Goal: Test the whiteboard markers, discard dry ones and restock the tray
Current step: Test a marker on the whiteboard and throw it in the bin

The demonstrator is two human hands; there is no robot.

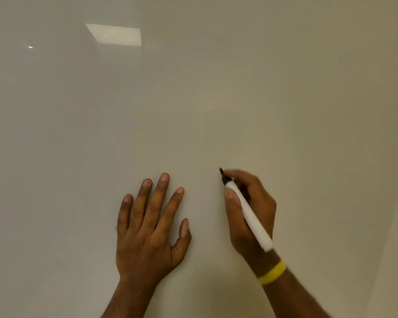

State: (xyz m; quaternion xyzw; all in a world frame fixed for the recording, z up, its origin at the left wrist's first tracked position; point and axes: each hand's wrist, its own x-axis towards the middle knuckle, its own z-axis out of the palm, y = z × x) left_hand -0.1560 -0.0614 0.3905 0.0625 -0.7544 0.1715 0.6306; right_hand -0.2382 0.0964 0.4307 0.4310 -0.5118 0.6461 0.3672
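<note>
While the left hand (151, 222) lies flat with fingers spread wide on the whiteboard (193, 88), the right hand (251, 212) grips a white marker (248, 213), its dark tip up against the board just right of the left hand. A yellow band (272, 273) circles the right wrist.

One marker (248, 216); two hands (147, 228) (262, 203); one whiteboard (193, 88)
</note>
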